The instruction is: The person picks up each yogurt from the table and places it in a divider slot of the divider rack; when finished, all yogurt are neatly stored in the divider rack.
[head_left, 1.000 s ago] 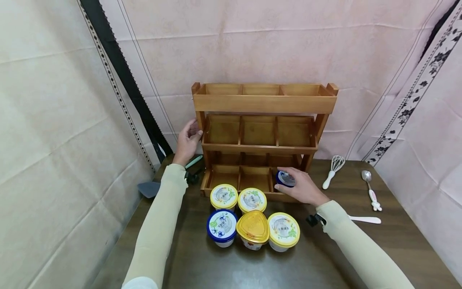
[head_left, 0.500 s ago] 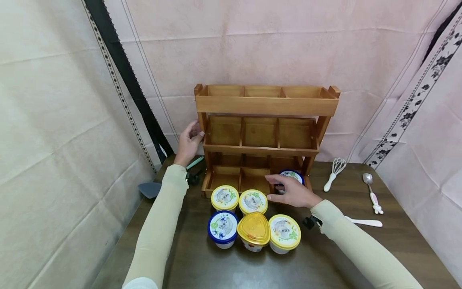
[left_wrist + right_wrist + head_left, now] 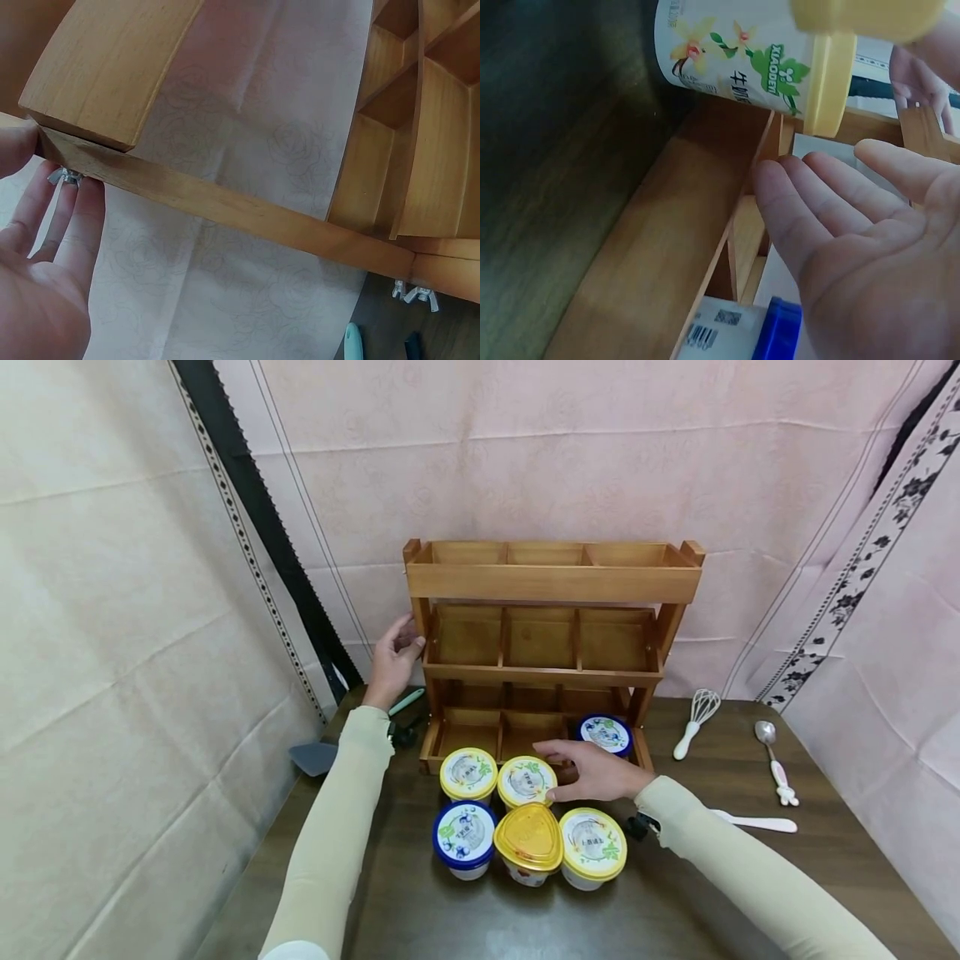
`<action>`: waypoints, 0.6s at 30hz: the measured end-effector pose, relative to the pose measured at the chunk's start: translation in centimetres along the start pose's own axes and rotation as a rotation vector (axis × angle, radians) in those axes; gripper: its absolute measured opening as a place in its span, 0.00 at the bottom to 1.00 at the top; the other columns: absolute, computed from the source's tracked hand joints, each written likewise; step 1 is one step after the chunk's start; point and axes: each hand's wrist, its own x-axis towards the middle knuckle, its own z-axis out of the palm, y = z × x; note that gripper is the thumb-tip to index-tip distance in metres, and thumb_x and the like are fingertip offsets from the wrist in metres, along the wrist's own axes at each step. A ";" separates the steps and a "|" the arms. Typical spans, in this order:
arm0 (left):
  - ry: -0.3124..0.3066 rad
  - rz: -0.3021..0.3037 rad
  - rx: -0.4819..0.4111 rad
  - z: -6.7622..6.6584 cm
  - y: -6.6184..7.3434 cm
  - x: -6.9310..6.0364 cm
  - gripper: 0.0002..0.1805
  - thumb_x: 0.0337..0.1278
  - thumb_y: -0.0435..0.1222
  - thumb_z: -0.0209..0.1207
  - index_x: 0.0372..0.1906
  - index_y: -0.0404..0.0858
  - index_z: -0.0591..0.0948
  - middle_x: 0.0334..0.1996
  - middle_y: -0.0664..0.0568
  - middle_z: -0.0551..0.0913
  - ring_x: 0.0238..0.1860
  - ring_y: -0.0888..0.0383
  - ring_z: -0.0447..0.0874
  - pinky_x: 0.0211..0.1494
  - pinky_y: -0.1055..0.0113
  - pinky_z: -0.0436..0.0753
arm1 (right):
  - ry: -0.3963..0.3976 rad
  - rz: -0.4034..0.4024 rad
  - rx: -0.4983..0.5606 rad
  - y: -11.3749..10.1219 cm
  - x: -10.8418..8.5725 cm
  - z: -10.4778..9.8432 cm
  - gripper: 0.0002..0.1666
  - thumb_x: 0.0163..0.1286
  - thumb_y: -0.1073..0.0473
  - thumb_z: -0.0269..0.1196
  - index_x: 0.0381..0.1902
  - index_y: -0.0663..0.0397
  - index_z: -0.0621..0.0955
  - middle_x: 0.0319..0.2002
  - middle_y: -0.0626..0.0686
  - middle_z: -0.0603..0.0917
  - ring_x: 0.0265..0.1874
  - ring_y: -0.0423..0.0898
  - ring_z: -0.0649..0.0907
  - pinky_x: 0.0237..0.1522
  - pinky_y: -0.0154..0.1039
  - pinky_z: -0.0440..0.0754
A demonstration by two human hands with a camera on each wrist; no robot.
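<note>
Tub point(image 3: 527, 779) stands just beside right hand point(image 3: 595, 772); left hand point(image 3: 392, 667) holds rack point(image 3: 555, 583).

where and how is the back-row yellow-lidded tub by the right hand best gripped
I'd probably hold the tub by its lid rim, from the right: fingers toward the rack, thumb on the near right edge. It stands upright with a round, jutting rim; a neighbouring tub crowds its left, while the right hand is at its right.
</note>
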 end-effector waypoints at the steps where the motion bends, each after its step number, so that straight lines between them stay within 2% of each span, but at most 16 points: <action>1: 0.001 0.002 0.001 0.0 0.0 0.0 0.29 0.78 0.39 0.60 0.79 0.51 0.71 0.65 0.42 0.81 0.65 0.45 0.79 0.72 0.46 0.77 | -0.007 0.006 0.003 -0.1 0.1 0.0 0.52 0.66 0.42 0.76 0.81 0.48 0.66 0.76 0.58 0.74 0.70 0.57 0.79 0.66 0.56 0.83; 5: 0.005 0.016 0.003 0.0 -0.1 0.1 0.28 0.78 0.41 0.61 0.78 0.54 0.73 0.63 0.44 0.82 0.63 0.47 0.80 0.70 0.48 0.79 | -0.036 0.032 -0.020 0.0 0.5 0.2 0.55 0.65 0.40 0.76 0.82 0.47 0.65 0.76 0.52 0.73 0.71 0.53 0.78 0.68 0.54 0.83; 12: -0.001 0.018 0.015 -0.1 0.0 -0.1 0.28 0.78 0.42 0.60 0.78 0.54 0.72 0.63 0.44 0.81 0.63 0.48 0.80 0.69 0.49 0.80 | -0.107 0.057 -0.062 -0.2 0.9 0.3 0.60 0.62 0.36 0.77 0.83 0.48 0.63 0.78 0.49 0.72 0.74 0.53 0.75 0.70 0.57 0.79; 18: -0.001 0.008 0.017 0.0 0.0 -0.1 0.29 0.78 0.42 0.60 0.78 0.53 0.72 0.65 0.43 0.81 0.64 0.47 0.80 0.71 0.49 0.79 | -0.109 0.044 -0.062 -0.3 0.9 0.4 0.59 0.62 0.38 0.78 0.82 0.51 0.64 0.77 0.50 0.73 0.73 0.52 0.76 0.69 0.55 0.81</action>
